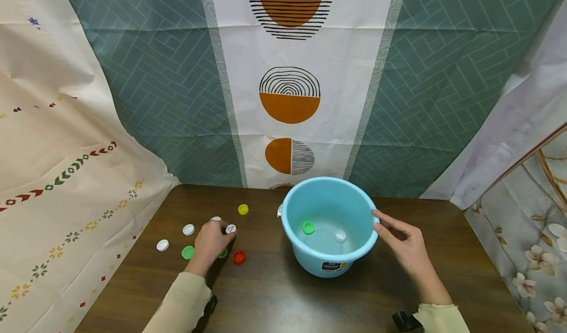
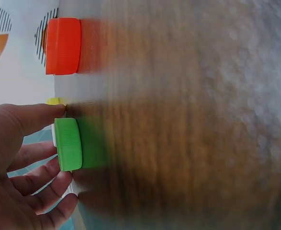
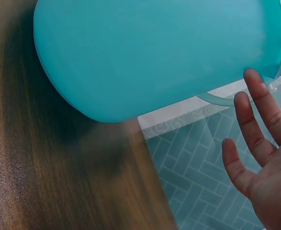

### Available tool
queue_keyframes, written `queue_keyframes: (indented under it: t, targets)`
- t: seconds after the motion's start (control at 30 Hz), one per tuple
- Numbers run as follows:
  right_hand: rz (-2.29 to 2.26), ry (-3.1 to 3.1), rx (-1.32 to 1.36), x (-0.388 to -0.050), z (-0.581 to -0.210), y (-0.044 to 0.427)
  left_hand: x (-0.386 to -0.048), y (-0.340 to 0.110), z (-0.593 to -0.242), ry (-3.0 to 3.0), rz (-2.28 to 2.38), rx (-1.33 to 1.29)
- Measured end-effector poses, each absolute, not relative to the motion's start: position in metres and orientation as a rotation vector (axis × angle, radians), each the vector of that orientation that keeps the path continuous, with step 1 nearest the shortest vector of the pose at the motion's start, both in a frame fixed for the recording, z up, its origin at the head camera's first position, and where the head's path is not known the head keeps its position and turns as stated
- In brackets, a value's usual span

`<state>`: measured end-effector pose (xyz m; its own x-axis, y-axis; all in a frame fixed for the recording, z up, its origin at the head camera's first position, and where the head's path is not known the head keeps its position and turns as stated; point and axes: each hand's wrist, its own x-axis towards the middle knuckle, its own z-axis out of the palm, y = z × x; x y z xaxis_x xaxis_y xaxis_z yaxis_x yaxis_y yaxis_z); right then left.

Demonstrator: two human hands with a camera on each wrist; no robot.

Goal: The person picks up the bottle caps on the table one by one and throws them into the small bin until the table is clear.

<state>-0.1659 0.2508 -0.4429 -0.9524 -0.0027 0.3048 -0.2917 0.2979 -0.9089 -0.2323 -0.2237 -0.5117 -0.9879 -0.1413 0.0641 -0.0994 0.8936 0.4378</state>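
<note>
My left hand [image 1: 207,243] is among bottle caps on the table, its thumb and forefinger pinching a white bottle cap [image 1: 231,228]. In the left wrist view a green cap [image 2: 68,143] mostly hides that grip. A red cap [image 1: 239,257] lies right of the hand, a second green cap [image 1: 188,252] left of it. Across the table, my right hand [image 1: 405,247] holds the rim of a light blue bucket [image 1: 325,259] between thumb and forefinger; the other fingers [image 3: 238,115] are spread beside its wall. Inside the bucket lie a green cap [image 1: 308,227] and a whitish cap [image 1: 340,235].
White caps [image 1: 162,245] lie farther left, and a yellow cap [image 1: 243,209] is toward the back. The brown wooden table [image 1: 274,303] meets a hanging patterned cloth [image 1: 177,102] at its back edge. The bucket's white handle joint [image 1: 279,211] faces left.
</note>
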Motion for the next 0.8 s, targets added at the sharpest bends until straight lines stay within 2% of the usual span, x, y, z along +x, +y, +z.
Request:
queue_keyframes:
  t: [0.4, 0.8]
  targets:
    - [1.713, -2.319, 0.272, -0.167, -0.445, 0.251, -0.232, -0.225, -0.510, -2.962, -0.715, 0.176]
    - [1.723, -2.323, 0.264, -0.165, -0.445, 0.251, -0.231, -0.211, -0.485, -2.819, -0.893, 0.112]
